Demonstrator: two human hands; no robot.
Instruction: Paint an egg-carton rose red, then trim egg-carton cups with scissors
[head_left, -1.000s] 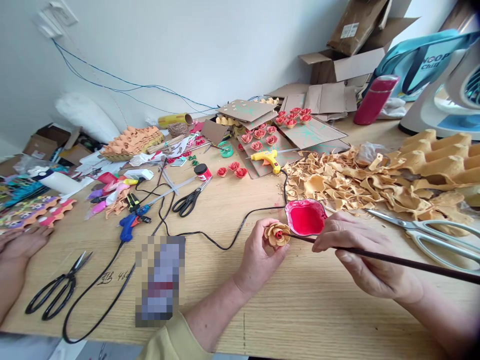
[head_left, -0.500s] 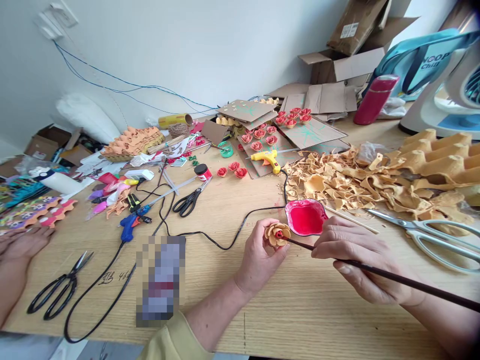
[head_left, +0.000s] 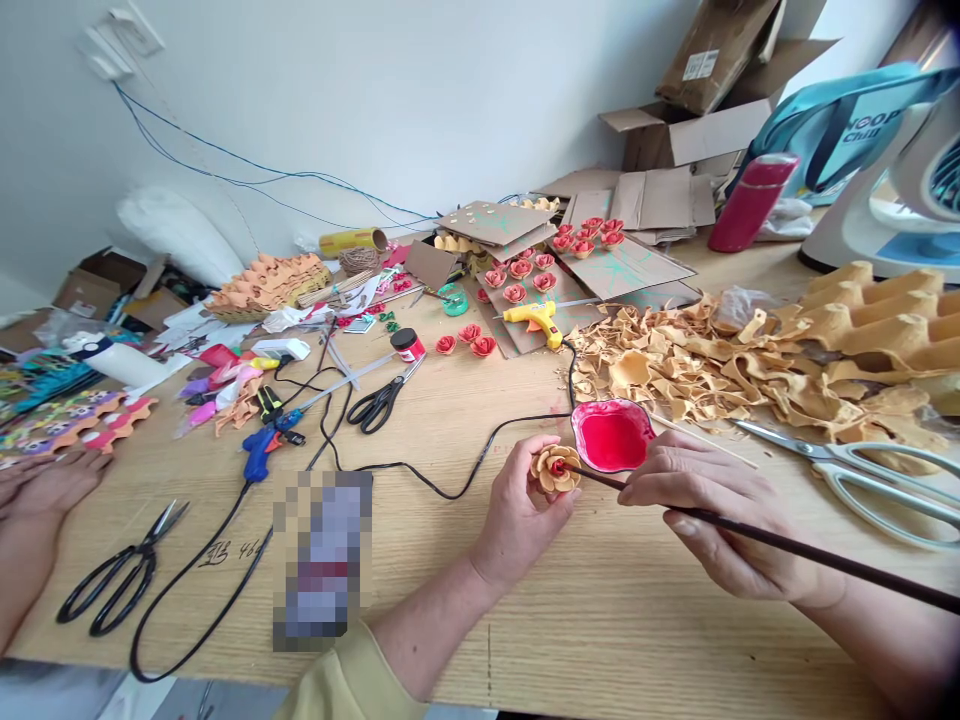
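My left hand (head_left: 517,510) pinches a small tan paper rose (head_left: 556,467) with a red-painted centre, holding it up just above the wooden table (head_left: 585,620). My right hand (head_left: 712,520) grips a long dark paintbrush (head_left: 787,545), whose tip touches the rose's centre. Right behind the rose sits a small dish of red paint (head_left: 613,436).
Tan paper scraps (head_left: 697,365) and large silver scissors (head_left: 862,465) lie at the right. Finished red roses (head_left: 517,275) rest on cardboard beside a yellow glue gun (head_left: 534,318). Black scissors (head_left: 112,585), a blue glue gun (head_left: 259,450), cables and another person's hand (head_left: 45,485) are at the left.
The brush handle has swung lower at the right while its tip stays in the rose. My right hand has shifted slightly; the rose is barely turned.
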